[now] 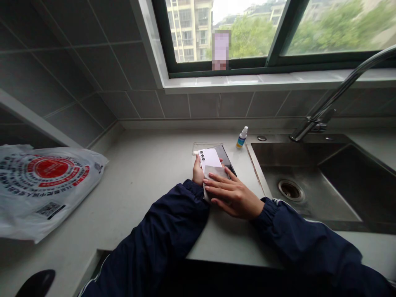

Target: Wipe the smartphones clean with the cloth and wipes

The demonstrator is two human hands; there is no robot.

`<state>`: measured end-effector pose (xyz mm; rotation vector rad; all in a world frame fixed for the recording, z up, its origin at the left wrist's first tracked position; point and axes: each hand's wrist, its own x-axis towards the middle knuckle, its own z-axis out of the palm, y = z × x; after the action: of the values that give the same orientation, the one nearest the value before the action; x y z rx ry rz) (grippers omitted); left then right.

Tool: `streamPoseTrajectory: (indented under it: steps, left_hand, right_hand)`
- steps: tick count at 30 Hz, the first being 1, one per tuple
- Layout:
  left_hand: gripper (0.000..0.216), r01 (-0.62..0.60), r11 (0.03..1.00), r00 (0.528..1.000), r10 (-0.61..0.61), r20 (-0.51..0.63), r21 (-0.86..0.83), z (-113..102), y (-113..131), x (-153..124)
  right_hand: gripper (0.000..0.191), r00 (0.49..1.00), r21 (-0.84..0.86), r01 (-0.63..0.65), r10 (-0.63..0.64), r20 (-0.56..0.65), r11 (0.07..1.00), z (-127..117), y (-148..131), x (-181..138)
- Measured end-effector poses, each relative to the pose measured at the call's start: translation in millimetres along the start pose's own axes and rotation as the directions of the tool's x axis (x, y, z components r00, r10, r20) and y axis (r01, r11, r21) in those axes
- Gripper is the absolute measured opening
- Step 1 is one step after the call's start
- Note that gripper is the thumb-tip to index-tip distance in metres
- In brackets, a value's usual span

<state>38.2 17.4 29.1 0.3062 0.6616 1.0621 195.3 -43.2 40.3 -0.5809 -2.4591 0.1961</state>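
Observation:
My left hand [197, 171] grips a pale lilac phone [210, 156] from its left side. The phone's back faces up, with several camera lenses at its top left corner. Over the lower part of that back lies a light grey cloth [213, 170]. My right hand [236, 195] rests on the cloth with fingers stretched out and slightly apart, covering much of it. Just beyond the phone, a dark flat device [228, 159] lies on the counter, partly hidden. A clear, thin-rimmed case [198, 146] is behind the phone. A small spray bottle [241, 137] with a white cap stands upright to the right.
On the right, a steel sink [312, 177] with a curved faucet [337, 90] is set into the white counter [139, 165]. A white plastic bag [71, 194] with red print sits at left. A dark rounded object [37, 284] shows at bottom left. The window [247, 37] is ahead.

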Motion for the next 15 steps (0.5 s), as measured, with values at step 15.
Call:
streamPoseTrajectory:
  steps: [15]
  left_hand:
    - [0.08, -0.07, 0.992, 0.997, 0.066, -0.044, -0.102, 9, 6, 0]
  right_hand:
    - [0.045, 0.985, -0.13, -0.14, 0.125, -0.119, 0.982, 1, 16, -5]
